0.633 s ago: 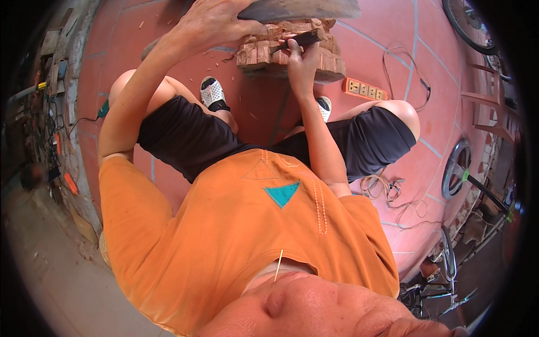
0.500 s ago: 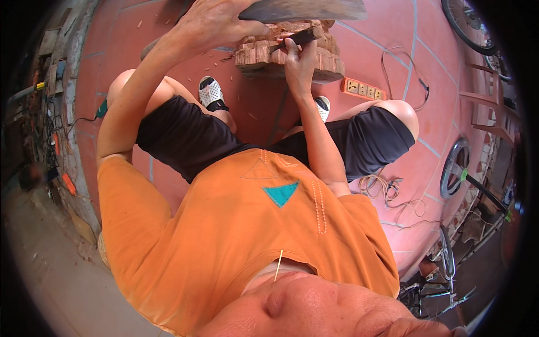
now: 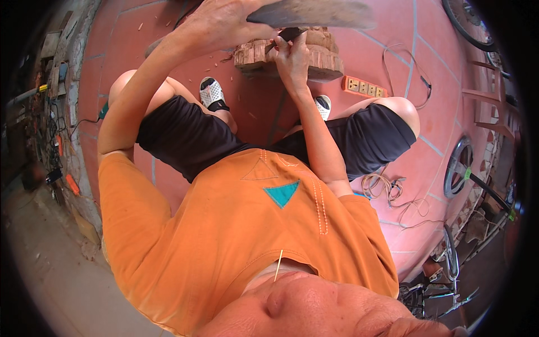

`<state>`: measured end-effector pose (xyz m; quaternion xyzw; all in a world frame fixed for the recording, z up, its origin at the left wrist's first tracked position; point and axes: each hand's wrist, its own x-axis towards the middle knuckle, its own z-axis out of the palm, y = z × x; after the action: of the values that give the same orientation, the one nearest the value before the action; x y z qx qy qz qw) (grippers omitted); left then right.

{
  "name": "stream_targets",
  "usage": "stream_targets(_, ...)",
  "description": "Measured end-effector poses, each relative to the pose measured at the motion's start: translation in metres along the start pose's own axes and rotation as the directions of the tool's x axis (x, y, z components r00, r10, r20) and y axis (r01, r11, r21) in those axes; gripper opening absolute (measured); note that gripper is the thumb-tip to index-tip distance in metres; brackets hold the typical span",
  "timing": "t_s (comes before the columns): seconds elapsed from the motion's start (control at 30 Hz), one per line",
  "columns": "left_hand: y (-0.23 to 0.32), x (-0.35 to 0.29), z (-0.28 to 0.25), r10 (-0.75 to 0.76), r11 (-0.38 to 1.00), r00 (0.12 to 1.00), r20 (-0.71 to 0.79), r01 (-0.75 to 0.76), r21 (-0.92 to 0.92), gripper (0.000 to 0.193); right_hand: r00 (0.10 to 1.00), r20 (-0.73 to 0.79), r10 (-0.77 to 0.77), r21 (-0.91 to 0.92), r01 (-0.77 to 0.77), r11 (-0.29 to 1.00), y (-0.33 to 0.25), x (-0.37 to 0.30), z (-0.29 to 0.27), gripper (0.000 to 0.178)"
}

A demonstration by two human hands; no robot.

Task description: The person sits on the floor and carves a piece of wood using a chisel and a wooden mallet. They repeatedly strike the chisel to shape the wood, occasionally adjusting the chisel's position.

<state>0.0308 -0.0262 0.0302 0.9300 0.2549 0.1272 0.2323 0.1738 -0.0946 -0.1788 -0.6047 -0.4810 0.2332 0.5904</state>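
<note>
A thick block of light-brown wood, with carved, scalloped edges, sits on the floor in front of my feet. My left hand is closed round one end of a flat, greyish wooden mallet. The mallet reaches to the right above the block and its far end is blurred. Close below it, my right hand pinches a dark-handled chisel over the block's left part. The chisel's tip is too small to make out. The mallet seems to overlap the top of the chisel handle; whether they touch I cannot tell.
An orange power strip lies right of the block, near a thin cable loop. More coiled cable is beside my right thigh. Wood chips dot the red tiles. Bicycle wheels and a reddish chair stand at the right.
My right hand and the chisel have shifted slightly left over the block. The mallet has swung a little to the right, and its end is now smeared by motion.
</note>
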Motion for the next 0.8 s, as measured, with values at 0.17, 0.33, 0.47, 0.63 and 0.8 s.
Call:
stream_targets(0.17,-0.015,-0.001,0.012,0.007,0.993,1.0,-0.019,-0.009,-0.116,0.075,1.0,-0.003,-0.01,-0.072,0.01,0.997,0.001,-0.001,0.003,0.026)
stream_targets(0.33,-0.019,-0.004,0.003,-0.242,0.95,0.959,0.145,0.204,0.238,0.075,1.0,0.003,-0.013,0.133,0.013,0.991,0.016,-0.002,0.0,0.023)
stream_targets(0.47,-0.024,-0.01,-0.001,-0.155,0.982,0.987,0.03,0.151,0.112,0.077,0.863,0.05,0.502,0.615,-0.423,0.666,0.008,-0.003,-0.01,0.01)
stream_targets(0.63,-0.028,-0.008,0.001,-0.093,0.994,0.996,-0.011,0.093,0.063,0.078,0.951,-0.039,0.307,0.59,-0.226,0.775,0.01,0.0,-0.008,0.017)
stream_targets(0.8,-0.024,-0.008,0.0,-0.062,0.997,0.998,-0.018,0.063,0.05,0.078,0.969,-0.006,0.247,0.489,-0.212,0.846,0.012,0.001,-0.01,0.019)
